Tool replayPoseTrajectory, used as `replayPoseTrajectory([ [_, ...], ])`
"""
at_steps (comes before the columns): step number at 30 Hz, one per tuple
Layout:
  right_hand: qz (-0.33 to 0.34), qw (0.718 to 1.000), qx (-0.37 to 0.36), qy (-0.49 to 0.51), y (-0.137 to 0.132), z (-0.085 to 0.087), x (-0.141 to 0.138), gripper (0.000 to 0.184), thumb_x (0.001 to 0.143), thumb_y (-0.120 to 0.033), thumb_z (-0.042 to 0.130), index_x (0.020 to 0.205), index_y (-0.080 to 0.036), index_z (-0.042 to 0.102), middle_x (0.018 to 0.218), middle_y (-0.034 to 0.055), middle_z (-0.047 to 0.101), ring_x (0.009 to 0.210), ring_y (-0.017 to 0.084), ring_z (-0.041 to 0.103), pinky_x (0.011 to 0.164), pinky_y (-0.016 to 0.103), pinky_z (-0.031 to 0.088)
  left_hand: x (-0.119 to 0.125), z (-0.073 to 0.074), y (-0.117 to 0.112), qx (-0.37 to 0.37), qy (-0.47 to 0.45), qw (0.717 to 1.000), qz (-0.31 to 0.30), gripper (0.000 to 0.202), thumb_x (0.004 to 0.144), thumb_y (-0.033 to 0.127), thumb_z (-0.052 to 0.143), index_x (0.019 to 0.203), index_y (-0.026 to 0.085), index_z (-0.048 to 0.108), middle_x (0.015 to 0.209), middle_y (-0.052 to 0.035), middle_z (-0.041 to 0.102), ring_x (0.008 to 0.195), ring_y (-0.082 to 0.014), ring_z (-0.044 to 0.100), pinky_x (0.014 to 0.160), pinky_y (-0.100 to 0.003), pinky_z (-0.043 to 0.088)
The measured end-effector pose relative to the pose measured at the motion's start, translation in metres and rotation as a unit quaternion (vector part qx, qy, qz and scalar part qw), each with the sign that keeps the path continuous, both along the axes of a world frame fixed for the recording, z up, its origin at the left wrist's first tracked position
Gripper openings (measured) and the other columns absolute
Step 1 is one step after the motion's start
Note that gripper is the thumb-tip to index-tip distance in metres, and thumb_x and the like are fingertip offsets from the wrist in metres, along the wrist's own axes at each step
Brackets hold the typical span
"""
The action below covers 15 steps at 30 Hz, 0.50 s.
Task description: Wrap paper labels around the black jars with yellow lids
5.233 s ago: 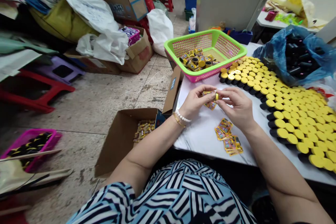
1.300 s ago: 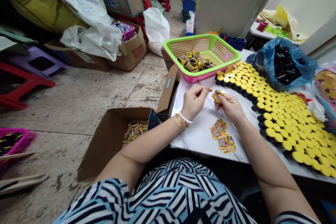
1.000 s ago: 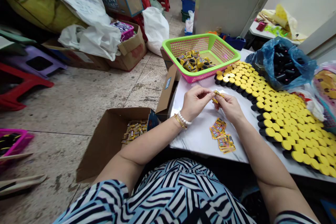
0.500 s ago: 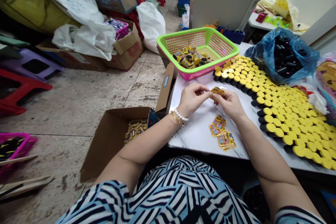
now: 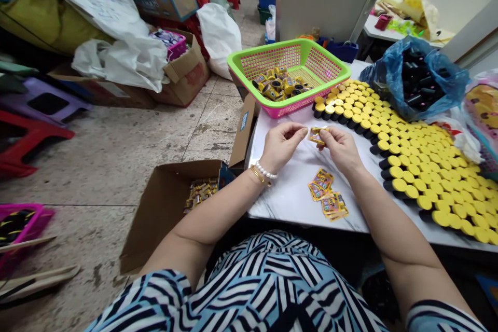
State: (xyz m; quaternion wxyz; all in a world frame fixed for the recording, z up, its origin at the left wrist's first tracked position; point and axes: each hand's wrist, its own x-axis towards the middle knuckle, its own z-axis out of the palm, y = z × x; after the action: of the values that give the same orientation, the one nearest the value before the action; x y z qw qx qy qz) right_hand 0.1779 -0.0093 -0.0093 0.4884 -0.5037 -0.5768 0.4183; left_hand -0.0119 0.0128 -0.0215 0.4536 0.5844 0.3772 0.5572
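Observation:
My right hand [image 5: 340,148] pinches a small yellow printed sticker [image 5: 316,135] above the white table [image 5: 291,194]. My left hand [image 5: 280,144] is just left of it, fingers curled in a pinch, and it is not clear whether they touch the sticker. A loose pile of the same stickers [image 5: 328,198] lies on the table just below my hands. Rows of black tubes with yellow caps [image 5: 408,163] lie to the right. A green and pink basket [image 5: 288,79] holding labelled tubes stands behind my hands.
A blue plastic bag of black tubes [image 5: 418,83] sits at the back right. An open cardboard box [image 5: 171,207] with small packets stands on the floor at the table's left. Stools, boxes and bags crowd the floor at far left.
Earlier my hands wrapped a label on a yellow-capped tube. Now the right hand holds only a sticker, and my left fingers have drawn slightly away from it.

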Motion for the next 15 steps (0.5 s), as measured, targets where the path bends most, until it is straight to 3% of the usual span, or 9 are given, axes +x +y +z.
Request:
replayPoseTrajectory([
  [5, -0.02, 1.0, 0.017, 0.003, 0.0, 0.003, 0.0, 0.042, 0.087, -0.063, 0.072, 0.081, -0.021, 0.069, 0.073, -0.0004, 0.064, 0.066, 0.014, 0.056, 0.066, 0.03, 0.05, -0.001, 0.012, -0.014, 0.023, -0.006, 0.998, 0.054, 0.032, 0.091, 0.05, 0.072, 0.089, 0.018, 0.079, 0.076, -0.0035, 0.068, 0.067, -0.0126, 0.055, 0.063, -0.027, 0.045],
  [9, -0.012, 0.999, 0.025, -0.017, -0.005, 0.01, -0.005, 0.043, 0.087, -0.063, 0.072, 0.081, -0.021, 0.069, 0.071, -0.001, 0.062, 0.066, 0.014, 0.055, 0.065, 0.029, 0.048, -0.001, 0.012, -0.017, 0.062, 0.034, 0.996, 0.061, 0.03, 0.091, 0.048, 0.073, 0.086, 0.02, 0.081, 0.078, -0.0046, 0.07, 0.073, -0.0153, 0.058, 0.067, -0.029, 0.045],
  [15, -0.017, 0.998, 0.039, -0.038, -0.007, 0.011, -0.004, 0.044, 0.09, -0.065, 0.069, 0.086, -0.021, 0.072, 0.072, -0.0003, 0.064, 0.067, 0.015, 0.056, 0.064, 0.03, 0.047, -0.001, 0.008, -0.012, 0.006, 0.025, 0.999, 0.03, 0.037, 0.088, 0.052, 0.074, 0.08, 0.017, 0.081, 0.069, -0.0035, 0.069, 0.063, -0.0131, 0.054, 0.059, -0.027, 0.04],
])
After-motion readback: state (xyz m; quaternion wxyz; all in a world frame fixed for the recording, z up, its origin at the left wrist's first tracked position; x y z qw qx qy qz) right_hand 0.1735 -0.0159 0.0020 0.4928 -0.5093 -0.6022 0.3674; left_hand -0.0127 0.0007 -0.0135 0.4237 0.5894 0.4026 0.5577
